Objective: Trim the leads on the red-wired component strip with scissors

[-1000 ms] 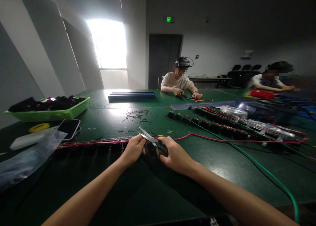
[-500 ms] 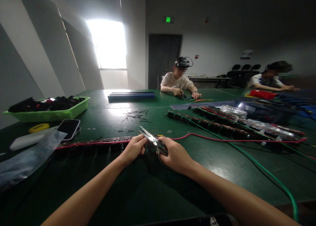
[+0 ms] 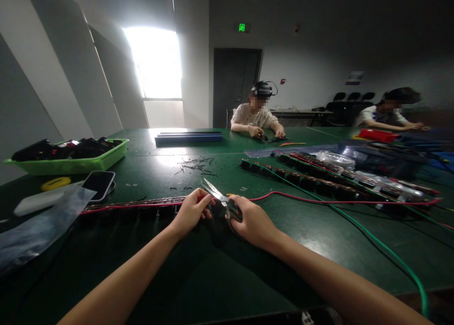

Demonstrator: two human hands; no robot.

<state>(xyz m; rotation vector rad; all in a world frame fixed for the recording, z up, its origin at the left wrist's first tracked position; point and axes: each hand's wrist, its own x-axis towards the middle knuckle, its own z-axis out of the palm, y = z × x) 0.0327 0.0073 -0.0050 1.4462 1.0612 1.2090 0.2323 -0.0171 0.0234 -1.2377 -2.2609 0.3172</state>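
Observation:
My right hand is closed round the dark handles of a pair of scissors. Their silver blades point up and left, slightly apart, just past my left fingertips. My left hand is closed in a pinch at the right part of a long dark strip with a red wire along it. What the left fingers pinch is hidden. Right of the scissors, a red cable runs across the green table.
Thin black offcuts lie ahead of my hands. On the left are a green basket, a phone and a plastic bag. More dark strips and a green cable lie right. Two people sit across the table.
My left hand has shifted slightly left and up, its fingers a little looser. The scissors have moved slightly up and right, still in my right hand.

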